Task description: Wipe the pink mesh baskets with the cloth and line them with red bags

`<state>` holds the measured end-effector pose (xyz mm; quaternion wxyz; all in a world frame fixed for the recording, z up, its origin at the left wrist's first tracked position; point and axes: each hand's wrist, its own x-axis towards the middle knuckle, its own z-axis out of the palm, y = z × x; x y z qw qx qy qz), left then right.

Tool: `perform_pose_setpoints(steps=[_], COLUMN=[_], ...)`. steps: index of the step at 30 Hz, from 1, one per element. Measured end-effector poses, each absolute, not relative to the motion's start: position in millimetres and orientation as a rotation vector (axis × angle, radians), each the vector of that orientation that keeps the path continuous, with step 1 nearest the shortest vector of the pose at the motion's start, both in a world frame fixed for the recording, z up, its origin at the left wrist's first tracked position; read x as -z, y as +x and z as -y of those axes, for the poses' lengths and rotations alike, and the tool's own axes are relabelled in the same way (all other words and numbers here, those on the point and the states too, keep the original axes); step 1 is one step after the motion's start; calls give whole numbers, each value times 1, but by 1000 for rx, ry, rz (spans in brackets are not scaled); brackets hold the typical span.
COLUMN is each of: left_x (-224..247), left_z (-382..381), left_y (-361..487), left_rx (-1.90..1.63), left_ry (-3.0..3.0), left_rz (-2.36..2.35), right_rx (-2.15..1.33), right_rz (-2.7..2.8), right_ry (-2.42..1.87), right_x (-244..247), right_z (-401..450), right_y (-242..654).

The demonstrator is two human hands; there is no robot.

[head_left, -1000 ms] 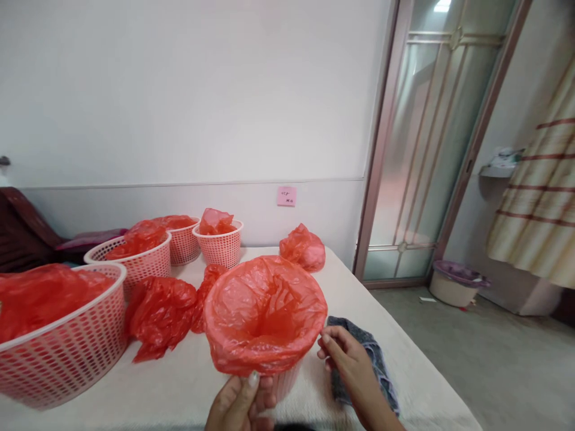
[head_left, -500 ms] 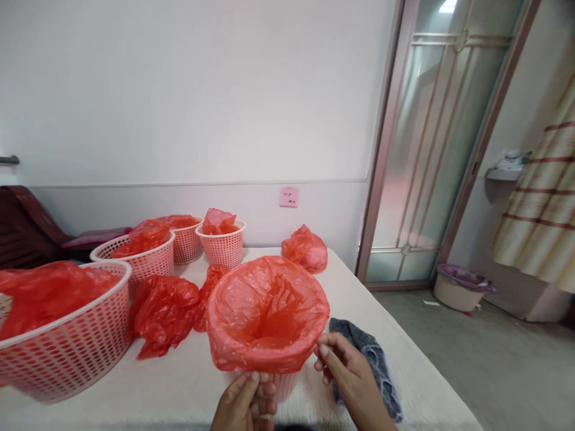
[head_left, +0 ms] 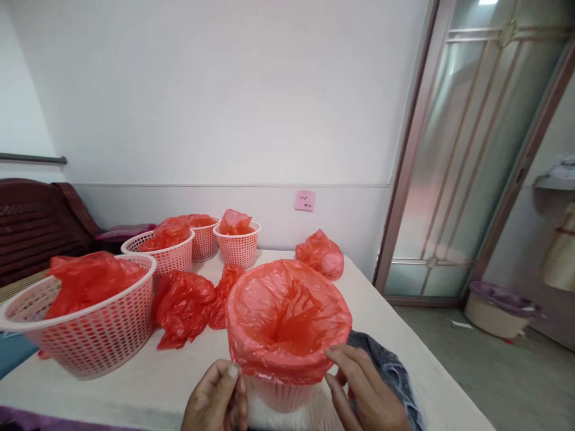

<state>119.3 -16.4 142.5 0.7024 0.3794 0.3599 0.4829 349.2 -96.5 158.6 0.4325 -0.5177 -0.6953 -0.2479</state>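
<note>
A pink basket (head_left: 283, 396) stands near the table's front edge, lined with a red plastic bag (head_left: 291, 317) whose mouth is folded down over the rim. At the basket's lower left, my left hand (head_left: 219, 395) has thumb and fingers pressed together by the bag's edge; whether it pinches any film is too small to tell. My right hand (head_left: 363, 386) is at the right side of the rim, fingers apart and fingertips against the bag. A dark grey cloth (head_left: 390, 371) lies partly behind my right hand.
On the table (head_left: 179, 392), a large basket (head_left: 103, 335) and several smaller ones with red bags stand at left. Crumpled red bags (head_left: 184, 305) lie beside them, another (head_left: 320, 254) at the back right. A bin (head_left: 496, 311) stands on the floor by the glass door (head_left: 458, 143).
The view has turned left. My left hand has moved from the basket's front to its lower left. My right hand's fingers have spread and now reach onto the rim.
</note>
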Motion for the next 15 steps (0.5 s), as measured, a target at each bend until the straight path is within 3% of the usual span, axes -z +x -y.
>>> perform_pose_setpoints(steps=[4,15], left_x=[-155,-152], left_z=[13,-13], left_y=[130,143], left_rx=[-1037,-984], left_ry=[840,771], left_rz=[-807,-810], right_rx=[890,1026], right_rz=[1847,1799], right_ry=[-1345,-1297], right_x=[-147,-125], right_z=[81,72], right_y=[347,343])
